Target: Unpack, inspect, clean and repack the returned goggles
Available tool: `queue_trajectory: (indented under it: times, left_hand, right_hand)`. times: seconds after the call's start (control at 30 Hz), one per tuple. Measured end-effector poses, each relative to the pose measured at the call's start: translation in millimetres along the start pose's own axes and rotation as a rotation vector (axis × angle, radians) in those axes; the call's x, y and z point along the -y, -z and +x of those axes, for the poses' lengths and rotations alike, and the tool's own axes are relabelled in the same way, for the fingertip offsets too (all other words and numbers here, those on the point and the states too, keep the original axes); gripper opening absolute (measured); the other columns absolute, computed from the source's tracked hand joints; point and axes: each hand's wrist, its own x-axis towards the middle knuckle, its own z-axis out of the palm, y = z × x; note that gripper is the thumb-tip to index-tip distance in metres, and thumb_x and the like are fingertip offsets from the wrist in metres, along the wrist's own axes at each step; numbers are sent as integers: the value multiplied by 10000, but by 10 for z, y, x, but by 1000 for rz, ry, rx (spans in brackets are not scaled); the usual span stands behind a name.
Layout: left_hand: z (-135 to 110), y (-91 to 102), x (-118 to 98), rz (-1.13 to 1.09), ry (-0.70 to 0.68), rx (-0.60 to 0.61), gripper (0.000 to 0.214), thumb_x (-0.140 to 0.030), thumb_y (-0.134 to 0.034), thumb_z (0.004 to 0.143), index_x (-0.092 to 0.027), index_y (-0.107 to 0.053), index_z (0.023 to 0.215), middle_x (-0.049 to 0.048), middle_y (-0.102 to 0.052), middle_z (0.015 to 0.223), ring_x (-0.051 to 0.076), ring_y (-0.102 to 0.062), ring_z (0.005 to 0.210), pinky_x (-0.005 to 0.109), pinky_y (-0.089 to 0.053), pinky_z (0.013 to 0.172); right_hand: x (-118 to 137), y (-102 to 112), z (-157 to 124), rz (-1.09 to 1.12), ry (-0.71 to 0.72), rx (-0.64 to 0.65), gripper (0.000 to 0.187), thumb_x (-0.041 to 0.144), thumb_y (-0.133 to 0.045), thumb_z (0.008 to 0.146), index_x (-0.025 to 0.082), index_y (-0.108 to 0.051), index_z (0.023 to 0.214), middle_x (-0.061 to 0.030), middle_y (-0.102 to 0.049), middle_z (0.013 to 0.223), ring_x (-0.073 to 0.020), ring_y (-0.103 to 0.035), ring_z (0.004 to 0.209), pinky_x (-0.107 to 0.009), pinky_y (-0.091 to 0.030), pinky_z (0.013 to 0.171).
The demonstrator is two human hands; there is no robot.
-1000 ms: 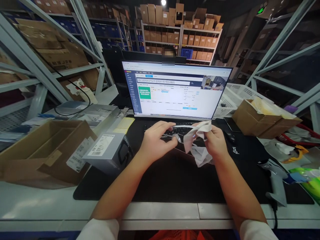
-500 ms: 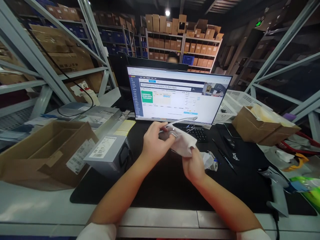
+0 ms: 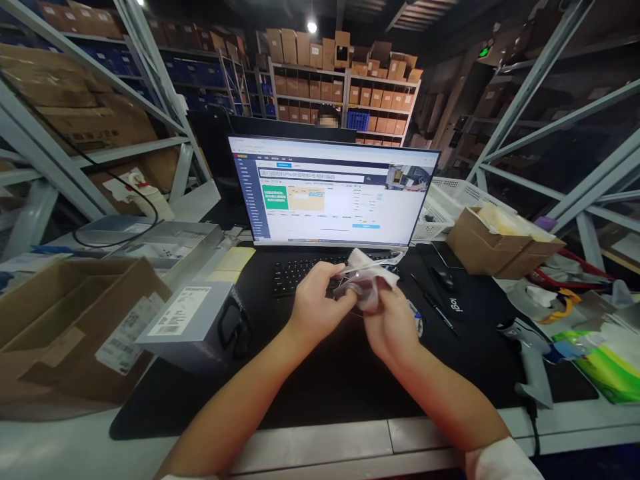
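In front of the monitor, both hands are raised close together over the black desk mat (image 3: 310,393). My left hand (image 3: 317,300) is closed, pinching a thin, pale, partly clear item (image 3: 375,263) with a long narrow arm; its kind is not clear. Wrapped around part of it is a crumpled white cloth or wipe (image 3: 373,293), which my right hand (image 3: 395,327) grips with closed fingers. The folds and fingers hide much of the item. Behind the right hand lies a small crumpled clear and blue wrapper (image 3: 419,319), partly hidden.
The monitor (image 3: 330,193) stands behind a keyboard (image 3: 290,277). At left are an open carton (image 3: 65,333) and a grey labelled box (image 3: 190,327). At right are a mouse (image 3: 443,279), pen (image 3: 440,313), barcode scanner (image 3: 530,360), green packet (image 3: 600,367) and another carton (image 3: 500,243).
The view has turned slightly, shifting the desk leftward. My right hand has bunched the white cloth up around the pale item, and the hands are closer together.
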Motion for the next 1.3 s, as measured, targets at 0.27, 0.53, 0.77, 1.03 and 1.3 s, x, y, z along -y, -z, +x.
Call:
queue_trajectory:
  times: [0.27,0.53,0.77,1.03,1.3]
  left_hand:
    - [-21,18,103,-38,-71,-121,318,-201,-752,760,-192,-630,1054,38,-747,954,215,-751,919,388,-629,899]
    - [-1,22,59,34,-87,-112,330,-141,-731,738,-183,-656,1056,37,-773,963,211,-761,926,385,-628,929]
    - [40,55,92,88,-131,-126,279,-146,-714,742,-174,-672,1017,50,-773,923,209,-759,889,361,-640,874]
    - [225,309,120,92,-23,68,293,-128,-662,744,-156,-703,1032,51,-777,956,186,-746,863,310,-623,827]
    - [327,533,37,121,-176,279,317,-100,-630,804,-155,-689,1111,94,-750,1070,230,-701,996,405,-584,916]
  right_hand:
    - [-243,16,23,-18,6,89,260,400,-811,686,231,-746,872,-70,-767,937,-301,-680,1056,-448,-552,953]
    - [62,139,146,174,13,127,191,319,-854,678,209,-776,814,-49,-779,937,-247,-714,925,-389,-564,919]
    - [87,114,176,177,-31,133,198,363,-839,703,209,-742,782,-50,-775,909,-250,-719,904,-413,-573,916]
    - [293,410,276,-313,-134,245,271,440,-748,846,169,-751,864,-42,-704,690,-213,-680,687,-338,-552,689]
    - [801,827,338,-649,188,155,289,455,-644,931,208,-763,1023,-68,-746,837,-230,-691,761,-354,-570,704]
